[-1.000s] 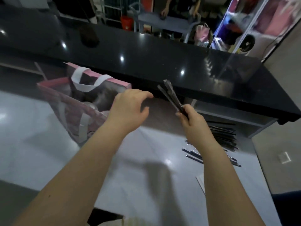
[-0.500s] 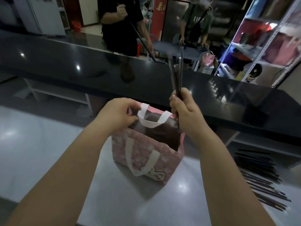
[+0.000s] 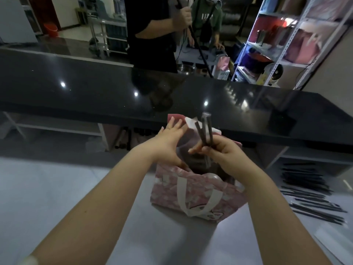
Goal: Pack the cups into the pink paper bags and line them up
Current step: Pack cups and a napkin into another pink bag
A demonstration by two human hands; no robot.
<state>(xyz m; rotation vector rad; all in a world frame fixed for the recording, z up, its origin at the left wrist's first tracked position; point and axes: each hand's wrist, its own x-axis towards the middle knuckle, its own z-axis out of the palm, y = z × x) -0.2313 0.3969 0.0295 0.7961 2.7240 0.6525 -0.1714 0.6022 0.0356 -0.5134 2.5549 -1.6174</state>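
A pink paper bag [image 3: 198, 190] with white handles stands upright on the grey table, its mouth open. Something dark sits inside it; I cannot tell whether it is a cup. My left hand [image 3: 170, 144] is at the bag's left rim with its fingers spread straight, holding the mouth apart. My right hand [image 3: 221, 150] hovers over the opening and grips a few dark wrapped straws [image 3: 205, 131], which point up and away from me.
Several more dark straws [image 3: 309, 192] lie in a heap on the table at the right. A raised black counter [image 3: 114, 92] runs across just behind the bag. Two people stand beyond it, and metal shelving [image 3: 282, 44] is at the back right.
The bag now stands nearer and more central in front of me. My left hand has let go of the rim and spread its fingers. My right hand has lowered the straws towards the opening.
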